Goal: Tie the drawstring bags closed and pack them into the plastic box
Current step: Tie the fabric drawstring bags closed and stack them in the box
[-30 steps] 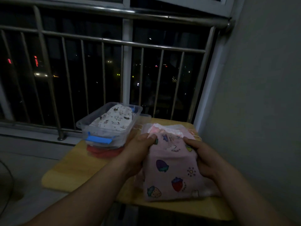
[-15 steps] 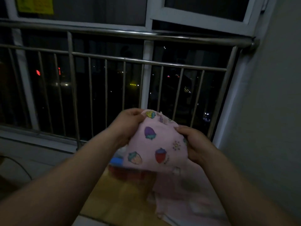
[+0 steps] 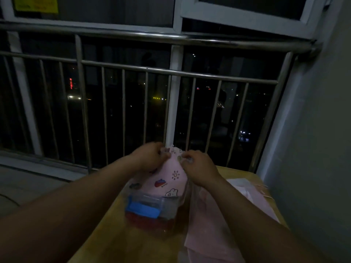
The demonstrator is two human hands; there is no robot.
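While the pink drawstring bag (image 3: pixel 169 179) hangs mouth-up over the plastic box (image 3: pixel 152 200), its long axis is roughly vertical and its bottom edge sits near the box rim. Left hand (image 3: pixel 148 158) and right hand (image 3: pixel 199 168) each pinch the gathered mouth above the box, fingers curled tight. Cords are too blurred to make out. Both hands are equally near. Spare pink bags (image 3: pixel 209 215) lie right of the box.

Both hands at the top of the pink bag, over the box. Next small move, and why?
Probably draw the mouth tight: the left hand and right hand both pinch the gathered top of the pink bag, which hangs above the plastic box, not in it. The strings are too blurred to see.
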